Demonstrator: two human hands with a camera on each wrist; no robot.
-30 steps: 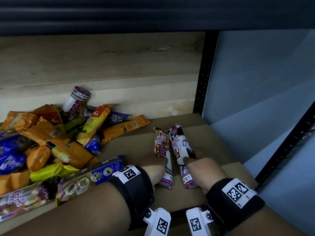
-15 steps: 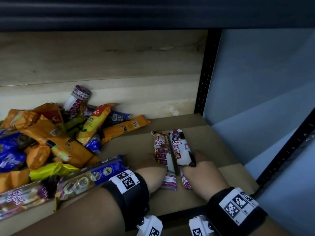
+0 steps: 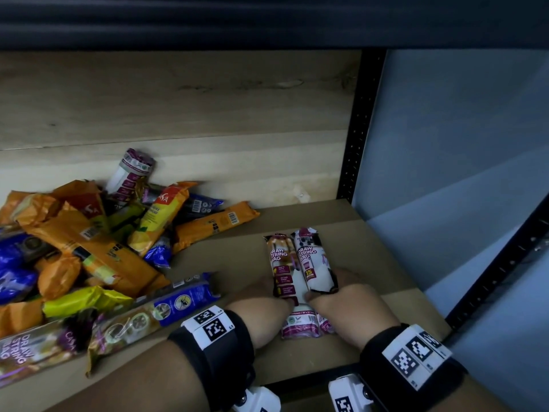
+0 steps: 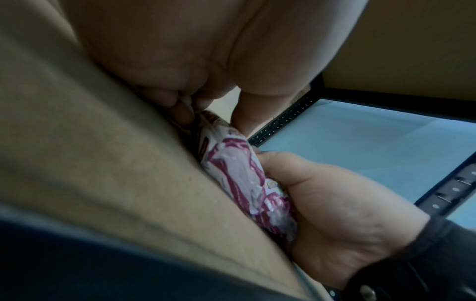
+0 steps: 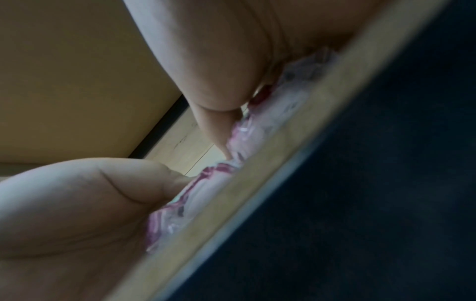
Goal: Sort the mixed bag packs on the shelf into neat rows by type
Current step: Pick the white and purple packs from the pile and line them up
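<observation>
Pinching two drawstring packs [image 3: 297, 278] side by side, apparently one per hand: left hand [image 3: 261, 310], right hand [image 3: 347, 310].

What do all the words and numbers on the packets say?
"DRAW STRING BAG" on the left maroon pack, gripped by the left hand.
"DRAW STRING BAG" and "15" on the right maroon pack, gripped by the right hand.
"DRAW STRING BAG" on the pack at the bottom left.
Barcodes and small print on the orange packs: too small to read.

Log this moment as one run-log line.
left hand: holds left drawstring pack | right hand: holds right drawstring pack | packs side by side on shelf | mixed pile unsorted
</observation>
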